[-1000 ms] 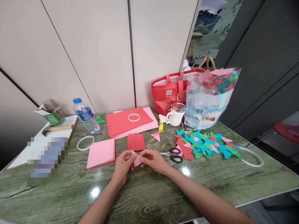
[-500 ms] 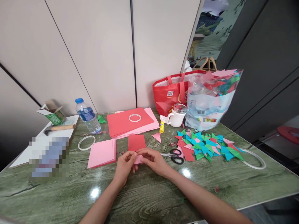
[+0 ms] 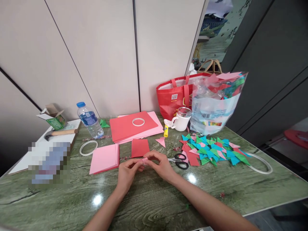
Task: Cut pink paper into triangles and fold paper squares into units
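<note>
Between the fingertips of both hands is a small folded piece of pink paper (image 3: 144, 160), mostly covered by the fingers. My left hand (image 3: 128, 171) pinches its left side, and my right hand (image 3: 160, 165) grips it from the right. Just beyond the hands lies a red paper square (image 3: 140, 148). To the left sits a stack of pink squares (image 3: 104, 158) with red ones beneath. Black-handled scissors (image 3: 180, 160) rest close to my right hand, their blades pointing toward it. A pink folded triangle (image 3: 161, 141) lies farther back.
A heap of folded paper pieces (image 3: 211, 149) spreads at right by a white ring (image 3: 263, 165). Behind stand a white mug (image 3: 182, 122), a glue stick (image 3: 166, 131), a plastic bag (image 3: 209, 115) and a red bag (image 3: 168, 99). A water bottle (image 3: 89, 120) and hammer (image 3: 64, 132) are at left.
The fingers have shifted around the pink paper; it now shows as a narrower piece, slightly higher and farther right. The left fingertips are tucked more under it.
</note>
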`<state>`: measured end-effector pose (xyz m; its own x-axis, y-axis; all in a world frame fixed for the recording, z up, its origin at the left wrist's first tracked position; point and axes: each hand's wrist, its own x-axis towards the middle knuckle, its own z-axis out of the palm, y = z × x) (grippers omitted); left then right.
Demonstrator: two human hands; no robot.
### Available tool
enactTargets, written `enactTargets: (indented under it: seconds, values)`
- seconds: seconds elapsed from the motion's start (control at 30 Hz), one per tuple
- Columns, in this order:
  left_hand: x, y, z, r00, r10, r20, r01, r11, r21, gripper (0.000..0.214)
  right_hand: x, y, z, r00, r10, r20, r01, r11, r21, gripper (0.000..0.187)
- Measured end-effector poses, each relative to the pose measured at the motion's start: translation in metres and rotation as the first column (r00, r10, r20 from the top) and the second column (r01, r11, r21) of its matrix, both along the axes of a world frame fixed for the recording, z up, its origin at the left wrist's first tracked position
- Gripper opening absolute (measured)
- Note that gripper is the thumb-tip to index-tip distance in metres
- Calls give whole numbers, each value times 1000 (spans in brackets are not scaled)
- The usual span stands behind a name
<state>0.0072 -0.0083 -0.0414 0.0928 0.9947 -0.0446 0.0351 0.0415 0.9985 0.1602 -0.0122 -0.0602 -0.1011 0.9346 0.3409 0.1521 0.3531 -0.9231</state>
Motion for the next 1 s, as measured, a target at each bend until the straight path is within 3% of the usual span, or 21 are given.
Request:
enactTargets:
  seconds: [0.13, 0.23, 0.33, 0.57, 0.83, 1.0]
  values:
    - [-1, 0, -1, 999, -4, -51, 7, 999, 45, 17, 1, 0, 1, 1000, -29, 0, 29, 999, -30, 20]
    - [-2, 0, -3, 999, -25, -41, 27, 998, 64, 28, 2, -1, 3, 997, -5, 77, 0, 998, 61, 18]
    - [-1, 0, -3, 999, -33, -38, 35, 997, 69, 20, 1, -3, 4, 992, 45, 118, -60, 990, 128, 17]
    - [0, -1, 5, 1000, -5, 13, 4, 998, 67, 18, 0, -1, -1, 1000, 30, -8, -30, 1000, -3, 22]
    - [-2, 1, -2, 997, -81, -7, 81, 994, 75, 16, 4, 1, 1, 996, 1, 84, -12, 991, 134, 16]
    - [-1, 1, -6, 998, -64, -11, 64, 995, 75, 13, 4, 0, 2, 995, 8, 100, -16, 997, 80, 15]
